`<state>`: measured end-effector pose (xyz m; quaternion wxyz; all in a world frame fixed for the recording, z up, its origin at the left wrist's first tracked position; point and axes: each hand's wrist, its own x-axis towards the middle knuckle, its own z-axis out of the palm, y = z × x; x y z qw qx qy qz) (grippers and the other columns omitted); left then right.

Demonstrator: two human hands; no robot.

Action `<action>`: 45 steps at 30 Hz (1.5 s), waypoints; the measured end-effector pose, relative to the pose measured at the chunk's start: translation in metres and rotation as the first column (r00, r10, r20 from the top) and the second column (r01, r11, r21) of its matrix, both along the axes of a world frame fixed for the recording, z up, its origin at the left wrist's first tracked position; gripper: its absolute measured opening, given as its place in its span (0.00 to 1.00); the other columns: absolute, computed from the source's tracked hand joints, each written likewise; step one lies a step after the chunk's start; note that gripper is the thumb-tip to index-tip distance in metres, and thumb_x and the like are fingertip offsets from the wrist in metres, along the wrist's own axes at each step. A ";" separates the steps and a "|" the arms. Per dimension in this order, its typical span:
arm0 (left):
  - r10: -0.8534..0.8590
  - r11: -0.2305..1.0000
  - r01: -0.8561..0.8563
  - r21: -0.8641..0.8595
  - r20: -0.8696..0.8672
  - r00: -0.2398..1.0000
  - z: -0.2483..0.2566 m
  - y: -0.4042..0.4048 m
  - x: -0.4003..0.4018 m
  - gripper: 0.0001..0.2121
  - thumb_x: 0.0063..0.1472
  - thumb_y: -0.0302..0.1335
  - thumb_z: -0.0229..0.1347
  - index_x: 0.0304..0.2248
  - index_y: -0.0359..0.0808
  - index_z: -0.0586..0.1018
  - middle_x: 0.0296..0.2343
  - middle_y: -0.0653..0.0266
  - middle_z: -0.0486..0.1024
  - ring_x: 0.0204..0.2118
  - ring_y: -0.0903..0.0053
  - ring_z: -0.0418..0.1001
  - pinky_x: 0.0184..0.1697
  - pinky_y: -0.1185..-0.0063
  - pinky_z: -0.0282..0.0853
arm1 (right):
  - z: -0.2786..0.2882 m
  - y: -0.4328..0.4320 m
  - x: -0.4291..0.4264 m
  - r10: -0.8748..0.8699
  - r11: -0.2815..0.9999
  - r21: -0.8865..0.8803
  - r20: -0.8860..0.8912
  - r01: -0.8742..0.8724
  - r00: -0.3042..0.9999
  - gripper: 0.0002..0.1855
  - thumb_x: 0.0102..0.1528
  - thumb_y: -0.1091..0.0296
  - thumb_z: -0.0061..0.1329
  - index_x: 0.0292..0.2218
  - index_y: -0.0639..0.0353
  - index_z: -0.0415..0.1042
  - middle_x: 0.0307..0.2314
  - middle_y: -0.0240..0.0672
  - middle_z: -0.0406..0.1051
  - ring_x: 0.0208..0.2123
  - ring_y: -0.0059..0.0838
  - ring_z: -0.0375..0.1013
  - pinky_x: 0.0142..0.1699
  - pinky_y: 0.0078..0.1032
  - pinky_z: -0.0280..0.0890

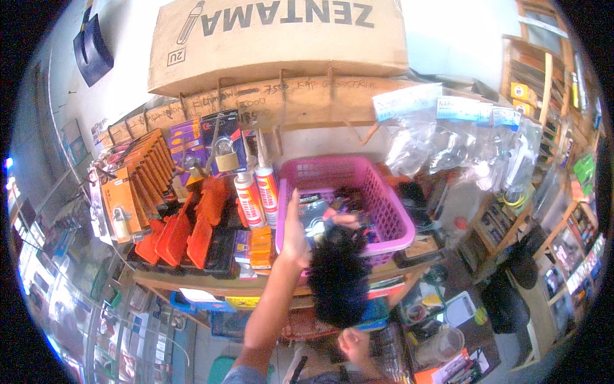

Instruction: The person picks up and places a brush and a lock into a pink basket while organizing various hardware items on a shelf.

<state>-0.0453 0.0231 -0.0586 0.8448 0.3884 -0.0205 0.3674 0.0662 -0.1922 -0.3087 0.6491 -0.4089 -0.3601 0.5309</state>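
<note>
My left hand (293, 237) is at the near left corner of a pink plastic basket (403, 218), fingers extended along its left side. Beside those fingers, inside the basket, lie packaged items (314, 206), blurred. Whether the hand grips the rim or a packet cannot be made out. A black, feathery duster-like thing (338, 283) stands over the basket's near rim, smeared by motion. Just below its lower end my right hand (355, 344) is curled shut, apparently around its handle, which is hidden. A pinkish blurred thing (344, 220) shows above the duster, inside the basket.
Two silicone sealant tubes (249, 199) and orange plastic trays (175, 237) stand left of the basket. Carded padlocks (226, 153) hang from hooks on a wooden rail (307, 103), below a large cardboard box (278, 43). Clear bags (412, 144) hang at right. A glass case (105, 307) stands left.
</note>
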 end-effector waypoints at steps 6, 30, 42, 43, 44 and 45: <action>0.113 0.904 -0.113 -0.413 -0.026 0.993 0.009 -0.005 0.003 0.35 0.56 0.60 0.34 0.33 0.29 0.69 0.34 0.40 0.72 0.42 0.47 0.69 0.50 0.55 0.59 | 0.008 -0.001 0.008 -0.044 0.994 0.098 -0.073 0.051 0.996 0.16 0.58 0.67 0.43 0.20 0.59 0.58 0.12 0.24 0.51 0.13 0.15 0.52 0.15 0.16 0.45; 0.055 0.924 -0.073 -0.375 -0.058 0.997 0.005 -0.002 -0.009 0.33 0.57 0.59 0.33 0.31 0.30 0.68 0.38 0.39 0.70 0.45 0.46 0.67 0.50 0.51 0.57 | -0.013 -0.017 -0.004 -0.105 0.991 0.097 0.080 0.097 0.991 0.18 0.56 0.76 0.43 0.18 0.55 0.53 0.12 0.21 0.48 0.13 0.14 0.50 0.17 0.17 0.47; -0.051 0.943 0.072 -0.326 0.072 0.996 0.006 -0.008 -0.008 0.35 0.54 0.62 0.37 0.37 0.33 0.71 0.34 0.45 0.72 0.41 0.51 0.69 0.47 0.53 0.60 | 0.021 -0.014 0.005 -0.274 0.955 0.227 0.414 0.193 0.868 0.03 0.54 0.76 0.46 0.27 0.61 0.69 0.14 0.22 0.58 0.16 0.13 0.55 0.20 0.16 0.53; -0.042 0.942 0.064 -0.330 0.073 0.996 -0.004 0.000 -0.009 0.35 0.54 0.62 0.37 0.37 0.33 0.71 0.34 0.45 0.72 0.41 0.51 0.69 0.47 0.53 0.60 | 0.036 -0.009 0.002 -0.178 0.978 0.164 0.347 0.128 0.921 0.05 0.56 0.74 0.45 0.27 0.62 0.67 0.14 0.22 0.56 0.16 0.12 0.54 0.19 0.16 0.51; -0.141 0.971 0.161 -0.175 0.120 0.983 -0.016 0.011 -0.009 0.35 0.53 0.62 0.37 0.39 0.35 0.72 0.35 0.46 0.72 0.41 0.51 0.69 0.48 0.54 0.60 | 0.051 -0.006 -0.001 -0.081 0.993 0.107 0.270 0.054 0.959 0.07 0.57 0.72 0.43 0.26 0.62 0.66 0.14 0.21 0.55 0.15 0.12 0.53 0.19 0.15 0.50; -0.252 0.967 0.256 -0.009 0.145 0.957 -0.022 0.017 -0.007 0.35 0.53 0.62 0.37 0.41 0.37 0.72 0.37 0.46 0.72 0.42 0.52 0.69 0.50 0.55 0.59 | 0.067 -0.002 -0.002 -0.077 0.993 0.106 0.270 0.050 0.960 0.07 0.57 0.72 0.43 0.26 0.62 0.66 0.14 0.21 0.55 0.15 0.12 0.53 0.19 0.15 0.50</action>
